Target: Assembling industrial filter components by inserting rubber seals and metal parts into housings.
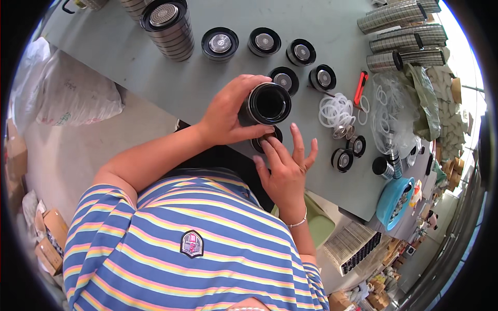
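Note:
My left hand (228,111) is wrapped round a black round lid (269,103) with a thin steel band, its hollow dark side facing up. My right hand (287,173) is just below it, fingers spread. Its leading fingertips reach a second black lid (273,136), partly hidden under my left thumb; whether they press on it I cannot tell. Beyond the held piece, several black lids with round metal discs stand on the table, such as one lid (284,79) right behind it and another lid (220,43) farther left.
The grey-green table (223,78) carries a tall stack of lids (171,31) at the far left. White sealing rings (336,110), a red utility knife (361,88) and a clear plastic bag (397,103) lie to the right. A blue basin (394,205) sits at the table's right edge.

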Tool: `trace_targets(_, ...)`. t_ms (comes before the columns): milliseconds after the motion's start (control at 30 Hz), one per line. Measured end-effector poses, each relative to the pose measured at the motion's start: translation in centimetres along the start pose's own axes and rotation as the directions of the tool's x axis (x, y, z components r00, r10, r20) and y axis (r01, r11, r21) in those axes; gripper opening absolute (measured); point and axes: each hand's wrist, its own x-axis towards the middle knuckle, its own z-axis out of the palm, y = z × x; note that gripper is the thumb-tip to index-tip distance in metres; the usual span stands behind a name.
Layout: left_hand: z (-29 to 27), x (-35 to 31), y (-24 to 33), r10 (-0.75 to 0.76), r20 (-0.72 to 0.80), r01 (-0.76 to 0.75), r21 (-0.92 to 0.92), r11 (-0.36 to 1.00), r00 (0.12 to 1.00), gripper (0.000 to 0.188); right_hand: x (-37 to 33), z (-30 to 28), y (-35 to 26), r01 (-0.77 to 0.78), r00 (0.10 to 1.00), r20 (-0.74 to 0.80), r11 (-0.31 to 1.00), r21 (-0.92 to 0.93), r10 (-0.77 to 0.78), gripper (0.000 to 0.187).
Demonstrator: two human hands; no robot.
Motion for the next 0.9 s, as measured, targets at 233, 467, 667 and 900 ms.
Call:
trace_targets(233,-0.1,-0.1,0.6,-0.074,0.036,0.076,-0.061,0.995,0.997,0.081,1.0,0.3,0.6,0.05,0.994,0.094,0.999,0.008,-0.051,0.027)
trace_targets(467,-0.3,0.2,0.4,-0.048,0.067,0.048,0.002,0.999,0.997,0.086,-1.4,4.1,5.3,-0.133,0.85,-0.087,0.372,0.918,0.52,0.024)
trace_targets(667,0.1,-0.1,-0.1,-0.045,0.036,0.047,-0.057,0.997,0.998,0.084,-0.3,1.9,8.8,-0.344,0.631,0.36,-0.168,0.924,0.687,0.035)
trace_targets(900,-0.1,-0.1,0.0,-0.053,0.057,0.056,-0.053,0.997,0.997,0.085,-0.9,1.1,12.4,-0.479,0.633,-0.475,0.792,0.38,0.611,0.014)
